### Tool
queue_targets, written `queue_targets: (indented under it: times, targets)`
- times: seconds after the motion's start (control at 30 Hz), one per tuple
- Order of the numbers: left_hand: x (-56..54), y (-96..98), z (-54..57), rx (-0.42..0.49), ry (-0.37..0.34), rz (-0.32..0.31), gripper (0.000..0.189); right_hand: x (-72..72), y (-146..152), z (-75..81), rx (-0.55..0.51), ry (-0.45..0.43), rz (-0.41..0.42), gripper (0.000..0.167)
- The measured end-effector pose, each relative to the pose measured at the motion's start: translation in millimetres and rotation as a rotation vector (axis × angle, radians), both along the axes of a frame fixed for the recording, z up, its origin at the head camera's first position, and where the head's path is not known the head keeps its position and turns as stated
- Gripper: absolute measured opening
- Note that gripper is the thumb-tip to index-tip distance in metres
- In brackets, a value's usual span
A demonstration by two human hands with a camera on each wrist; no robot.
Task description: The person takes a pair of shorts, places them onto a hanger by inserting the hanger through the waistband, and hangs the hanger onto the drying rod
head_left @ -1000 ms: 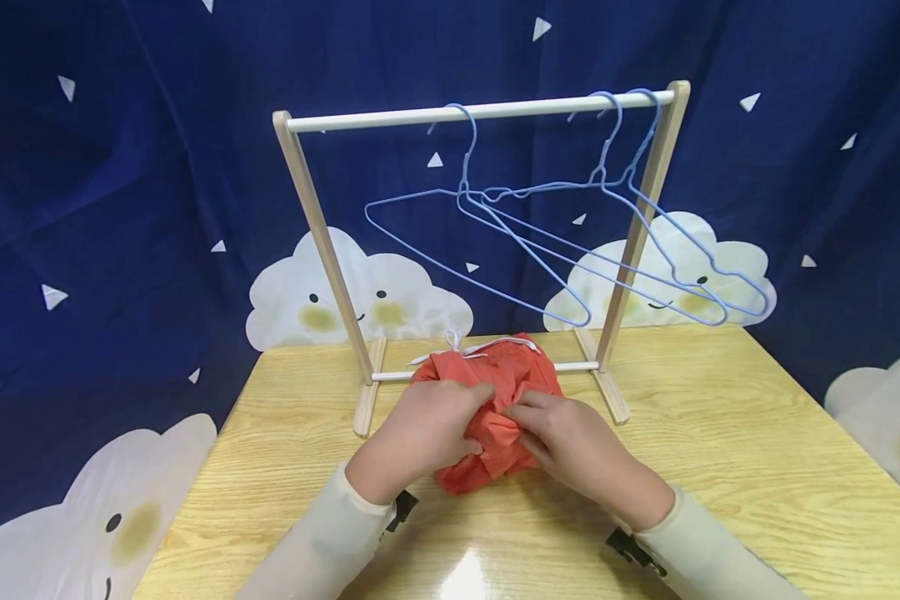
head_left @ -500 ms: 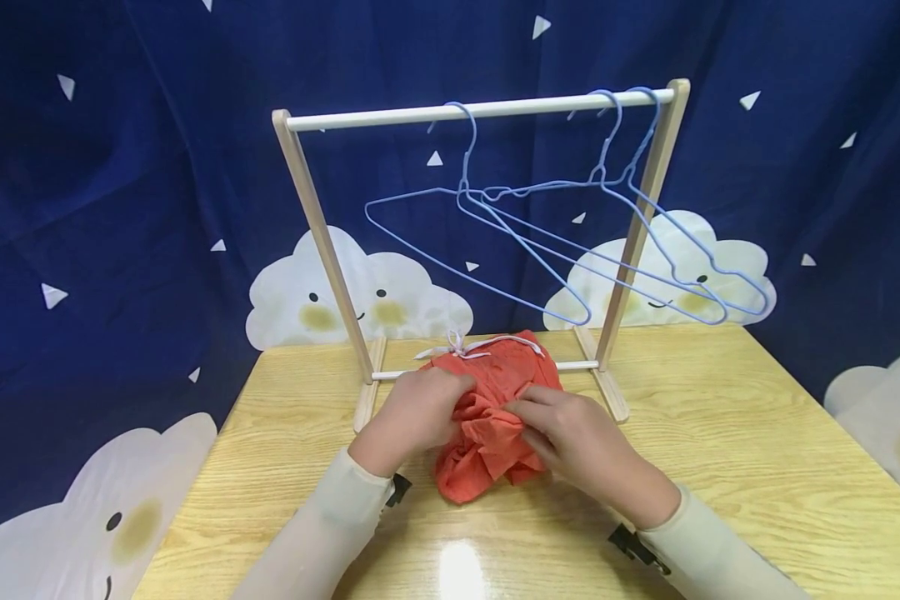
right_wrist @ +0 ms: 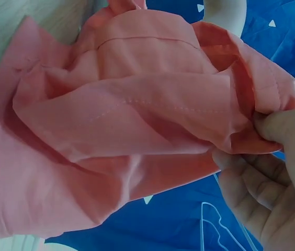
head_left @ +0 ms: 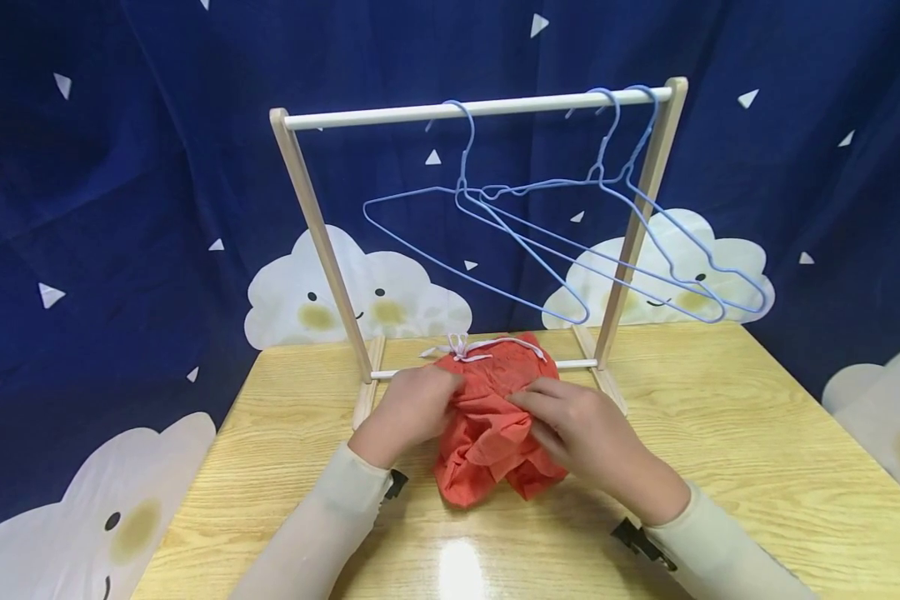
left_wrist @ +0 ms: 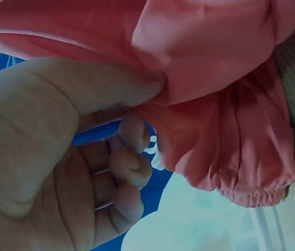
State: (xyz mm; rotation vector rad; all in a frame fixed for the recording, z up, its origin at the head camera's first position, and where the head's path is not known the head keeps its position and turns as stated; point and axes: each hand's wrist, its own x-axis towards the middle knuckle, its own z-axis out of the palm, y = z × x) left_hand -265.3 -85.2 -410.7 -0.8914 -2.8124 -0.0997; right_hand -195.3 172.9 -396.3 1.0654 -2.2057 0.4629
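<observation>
A pair of red shorts [head_left: 491, 417], crumpled, lies on the wooden table with its white drawstring [head_left: 471, 350] tied in a bow at the far edge. My left hand [head_left: 418, 410] pinches the left side of the cloth; the left wrist view shows the thumb [left_wrist: 116, 86] pressed on a fold, the other fingers partly curled below. A gathered elastic hem [left_wrist: 257, 196] hangs beside that hand. On the opposite side my right hand [head_left: 588, 429] pinches the cloth between thumb and fingertips, with stitched seams showing in the right wrist view.
Behind the shorts stands a wooden rack [head_left: 311, 233] with a white top bar [head_left: 375, 116]. Several blue wire hangers hang from it, one near the middle [head_left: 467, 158], others towards the right post [head_left: 648, 179]. A dark blue cloud-print curtain [head_left: 157, 167] backs the table [head_left: 720, 467].
My left hand has shifted up and left to a new spot on the cloth. The lower part of the shorts has spread into two legs, and the right hand has moved slightly right.
</observation>
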Motion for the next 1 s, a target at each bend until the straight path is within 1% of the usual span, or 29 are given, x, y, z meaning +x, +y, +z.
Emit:
queue_targets:
  times: [0.13,0.23,0.37,0.53,0.73,0.9,1.0]
  targets:
    - [-1.3,-1.5,2.0,0.011,0.004,0.013,0.021,0.6,4,4.8,0.002,-0.023,-0.037,0.041]
    - [-1.5,-3.2,6.3,0.015,0.031,0.015,0.017,-0.7,9,9.1,0.007,-0.047,-0.074,0.038]
    - [-0.3,-6.2,13.0,0.007,0.049,0.018,0.009,-4.6,15,11.8,0.022,-0.097,-0.135,0.033]
    - [3.2,-11.2,20.6,0.007,0.067,0.017,0.008,-11.1,23,10.5,0.044,-0.179,-0.202,0.026]
    - [9.8,-17.4,33.8,0.07,0.104,0.0,0.005,-18.0,28,11.4,0.076,-0.257,-0.247,0.027]
    - [18.5,-18.8,45.2,0.139,0.101,-0.011,0.006,-22.7,32,9.9,0.102,-0.29,-0.275,0.031]
    - [22.3,-16.5,48.7,0.152,0.094,-0.025,0.005,-25.3,34,6.7,0.121,-0.307,-0.287,0.033]
